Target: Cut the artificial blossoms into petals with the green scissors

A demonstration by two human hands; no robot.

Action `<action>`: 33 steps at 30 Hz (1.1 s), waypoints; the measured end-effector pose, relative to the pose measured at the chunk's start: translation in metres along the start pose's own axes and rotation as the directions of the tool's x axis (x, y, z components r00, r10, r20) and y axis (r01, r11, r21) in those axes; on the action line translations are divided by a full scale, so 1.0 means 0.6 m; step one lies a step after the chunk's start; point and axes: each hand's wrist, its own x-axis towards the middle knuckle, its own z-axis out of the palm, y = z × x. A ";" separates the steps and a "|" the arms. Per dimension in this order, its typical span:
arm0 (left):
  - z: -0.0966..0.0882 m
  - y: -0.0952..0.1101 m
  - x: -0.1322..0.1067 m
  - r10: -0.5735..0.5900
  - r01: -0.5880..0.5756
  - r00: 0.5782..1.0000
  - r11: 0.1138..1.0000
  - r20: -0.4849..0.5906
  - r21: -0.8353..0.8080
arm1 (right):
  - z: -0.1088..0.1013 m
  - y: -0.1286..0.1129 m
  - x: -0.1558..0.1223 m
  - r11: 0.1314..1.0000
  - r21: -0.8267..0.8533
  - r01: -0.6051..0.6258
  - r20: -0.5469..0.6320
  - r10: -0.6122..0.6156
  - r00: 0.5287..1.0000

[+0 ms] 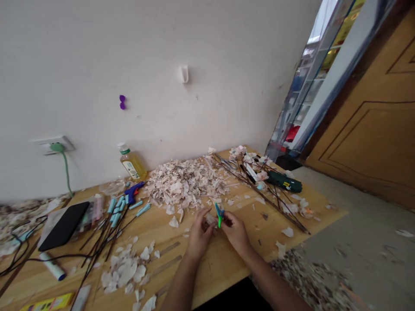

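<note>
My right hand is closed around a small green-and-blue tool with two arms, like small scissors or a clip; its exact kind is hard to make out. My left hand faces it, thumb and fingers curled together around a thin pale petal-like flake, partly hidden by the fingers. Both hands are close together above the front middle of the wooden table. Just beyond them rises a big heap of similar pale flakes. A smaller pile of larger flakes lies to the left of my left forearm.
Left: blue glue gun, light-blue sticks, dark stems, black phone, marker, yellow box. Behind: bottle of yellow liquid. Right: branches with pale flowers, metal scissors, dark green roll. Flakes litter the floor.
</note>
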 end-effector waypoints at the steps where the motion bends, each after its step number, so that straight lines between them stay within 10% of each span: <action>1: 0.000 0.000 0.000 0.007 -0.008 1.000 1.000 0.025 0.017 | 0.000 0.001 0.000 1.000 -0.003 0.005 -0.008 -0.005 1.000; 18: 0.002 0.000 0.002 -0.100 0.098 0.993 0.994 0.064 0.040 | -0.002 -0.003 0.005 0.973 0.224 -0.059 -0.111 0.085 0.990; 33: 0.001 0.019 0.006 0.057 -0.067 0.995 0.988 0.077 0.138 | -0.004 0.005 0.000 0.965 0.224 -0.133 -0.060 0.150 0.987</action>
